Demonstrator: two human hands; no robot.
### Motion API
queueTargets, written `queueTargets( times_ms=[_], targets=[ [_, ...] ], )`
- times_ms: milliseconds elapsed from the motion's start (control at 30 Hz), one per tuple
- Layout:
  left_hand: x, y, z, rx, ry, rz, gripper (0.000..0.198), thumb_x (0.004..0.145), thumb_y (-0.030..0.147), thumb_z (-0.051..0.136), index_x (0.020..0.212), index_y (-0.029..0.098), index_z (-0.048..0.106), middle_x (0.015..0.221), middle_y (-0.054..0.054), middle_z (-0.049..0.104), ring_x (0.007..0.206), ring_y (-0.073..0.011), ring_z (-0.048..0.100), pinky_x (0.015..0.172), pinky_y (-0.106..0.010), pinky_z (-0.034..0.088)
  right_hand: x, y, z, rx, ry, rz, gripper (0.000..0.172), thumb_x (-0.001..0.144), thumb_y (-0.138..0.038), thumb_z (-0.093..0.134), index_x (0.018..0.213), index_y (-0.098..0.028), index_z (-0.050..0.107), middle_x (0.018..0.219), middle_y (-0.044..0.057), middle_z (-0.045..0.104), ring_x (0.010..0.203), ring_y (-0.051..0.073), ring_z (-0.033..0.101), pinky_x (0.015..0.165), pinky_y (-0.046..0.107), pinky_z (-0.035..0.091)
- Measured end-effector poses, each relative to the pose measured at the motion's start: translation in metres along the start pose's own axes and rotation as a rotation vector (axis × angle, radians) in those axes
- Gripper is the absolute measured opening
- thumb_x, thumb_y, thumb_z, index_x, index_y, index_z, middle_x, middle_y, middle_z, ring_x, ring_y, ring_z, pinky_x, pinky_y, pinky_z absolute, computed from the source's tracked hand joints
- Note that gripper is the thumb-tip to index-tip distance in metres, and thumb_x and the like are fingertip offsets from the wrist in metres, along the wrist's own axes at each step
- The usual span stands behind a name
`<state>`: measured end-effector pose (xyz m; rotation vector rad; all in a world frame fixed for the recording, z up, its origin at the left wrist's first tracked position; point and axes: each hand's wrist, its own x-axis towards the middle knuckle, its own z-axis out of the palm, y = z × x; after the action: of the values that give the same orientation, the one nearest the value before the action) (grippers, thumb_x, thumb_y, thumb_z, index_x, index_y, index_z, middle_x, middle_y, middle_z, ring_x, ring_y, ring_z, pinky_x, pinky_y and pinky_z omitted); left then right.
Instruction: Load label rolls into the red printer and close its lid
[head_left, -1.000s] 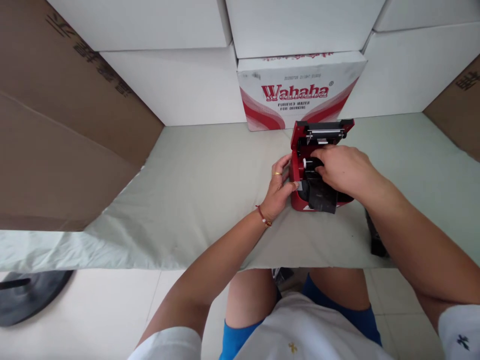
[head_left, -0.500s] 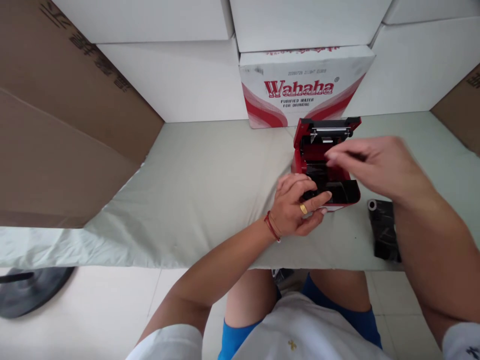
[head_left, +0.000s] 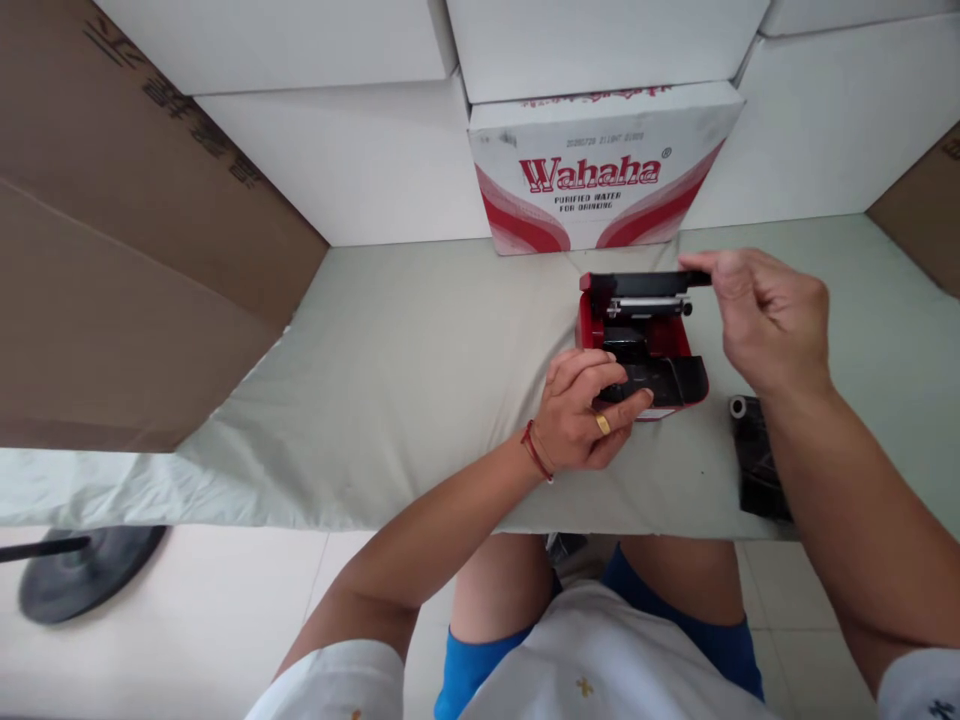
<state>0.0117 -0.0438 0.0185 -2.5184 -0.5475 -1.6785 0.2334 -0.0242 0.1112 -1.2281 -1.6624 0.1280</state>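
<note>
A small red-and-black printer (head_left: 661,384) sits on the cloth-covered table, its hinged lid (head_left: 637,284) partly raised, with a roller across the lid's underside. My left hand (head_left: 589,408), wearing a gold ring and red wrist cord, grips the printer's front left, fingers over its rim and thumb along the front. At the lid's right corner is my right hand (head_left: 772,315), its fingers behind the edge and thumb in front. To the right lies a black, shiny object (head_left: 756,455) with a pale round end, partly hidden by my right forearm.
A white-and-red Wahaha water carton (head_left: 592,180) stands behind the printer, against large white boxes (head_left: 405,160). A brown cardboard box (head_left: 150,270) rises on the left. The table's near edge runs just before my lap, and a black round stand base (head_left: 90,575) rests on the floor.
My right hand has moved from above the printer's open compartment to the lid's right corner. The lid has tipped forward and lower. My left hand keeps its place on the printer.
</note>
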Motion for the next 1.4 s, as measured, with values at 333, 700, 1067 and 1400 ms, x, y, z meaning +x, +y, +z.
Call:
queueTargets(
  times_ms=[333,700,1067,1400],
  targets=[
    [0.001,-0.006,0.001,-0.095,-0.011,-0.066,0.047,0.102,0.034,0.064,0.149,0.034,0.061,0.121,-0.007,0.067,0.125,-0.0261,0.068,0.107,-0.048,0.058,-0.067,0.007,-0.008,0.004,-0.134,0.026,0.03,0.111,-0.035,0.056,0.114,-0.033,0.086,0.124,0.003,0.086,0.126,0.028,0.08,0.119,0.058,0.058],
    [-0.003,-0.032,-0.007,-0.421,0.027,-0.525,0.049,0.116,0.046,0.042,0.161,0.03,0.054,0.128,-0.007,0.083,0.134,-0.0258,0.073,0.12,-0.05,0.05,-0.072,0.007,0.004,0.079,0.005,0.045,0.03,0.112,-0.03,0.057,0.109,-0.032,0.087,0.115,0.003,0.088,0.119,0.028,0.082,0.114,0.057,0.062],
    [-0.003,-0.026,-0.003,-0.371,0.041,-0.551,0.039,0.112,0.046,0.053,0.145,0.029,0.065,0.118,-0.006,0.083,0.117,-0.0253,0.077,0.11,-0.049,0.054,-0.077,0.008,0.003,0.031,0.006,0.008,0.031,0.111,-0.029,0.056,0.108,-0.033,0.086,0.112,0.003,0.088,0.115,0.028,0.083,0.11,0.056,0.064],
    [-0.021,-0.05,0.011,-0.667,0.051,-0.774,0.087,0.089,0.069,0.076,0.164,0.046,0.037,0.173,-0.004,0.048,0.166,-0.03,0.043,0.131,-0.051,0.042,-0.091,0.006,-0.007,-0.019,-0.012,-0.225,0.039,0.111,-0.044,0.048,0.111,-0.036,0.086,0.125,0.007,0.082,0.114,0.032,0.072,0.099,0.055,0.057]
  ],
)
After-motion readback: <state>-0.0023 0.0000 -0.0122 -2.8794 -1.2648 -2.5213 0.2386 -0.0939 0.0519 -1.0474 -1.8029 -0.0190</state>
